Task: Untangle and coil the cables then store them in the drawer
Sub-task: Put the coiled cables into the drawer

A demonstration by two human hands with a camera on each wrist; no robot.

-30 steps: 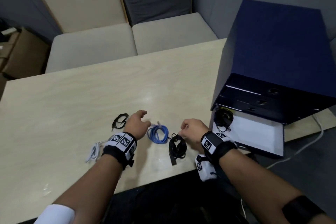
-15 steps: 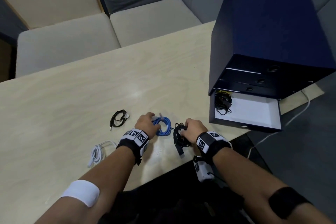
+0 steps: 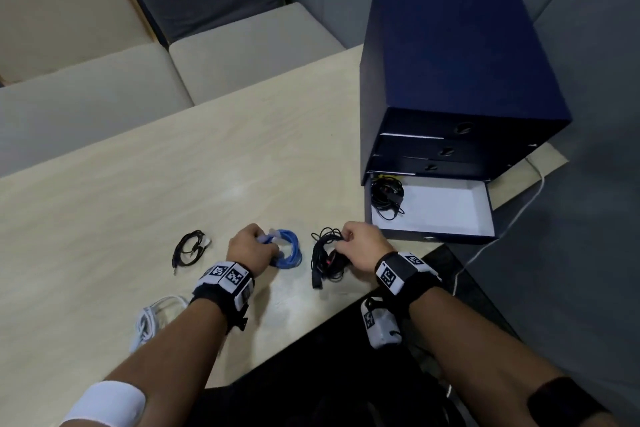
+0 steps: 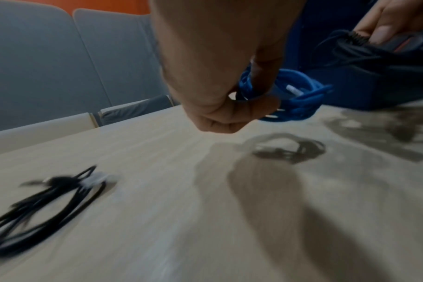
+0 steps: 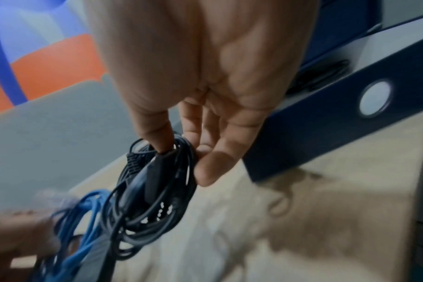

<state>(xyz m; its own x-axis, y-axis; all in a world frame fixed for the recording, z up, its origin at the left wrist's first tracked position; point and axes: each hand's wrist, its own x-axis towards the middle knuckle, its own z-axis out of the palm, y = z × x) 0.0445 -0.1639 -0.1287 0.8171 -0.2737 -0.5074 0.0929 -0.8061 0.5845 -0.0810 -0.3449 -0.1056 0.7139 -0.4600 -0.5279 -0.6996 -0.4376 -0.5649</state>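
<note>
My left hand (image 3: pixel 254 246) grips a coiled blue cable (image 3: pixel 289 250); in the left wrist view the blue cable (image 4: pixel 295 99) hangs from my fingers just above the table. My right hand (image 3: pixel 360 246) pinches a coiled black cable (image 3: pixel 325 256) between thumb and fingers; in the right wrist view this black cable (image 5: pixel 157 190) dangles from the fingertips. The bottom drawer (image 3: pixel 446 208) of the dark blue cabinet (image 3: pixel 450 55) stands open just right of my right hand, with one black cable coil (image 3: pixel 388 196) inside at its left end.
A thin black cable (image 3: pixel 190 250) lies on the pale wooden table (image 3: pixel 138 191) left of my left hand. A white cable (image 3: pixel 152 319) lies by my left forearm near the table's front edge. Cushioned seats stand beyond the table. A white cord hangs off the right side.
My left hand reached right and closed on the blue cable, lifting it. My right hand took up the black cable. The head view shifted toward the cabinet.
</note>
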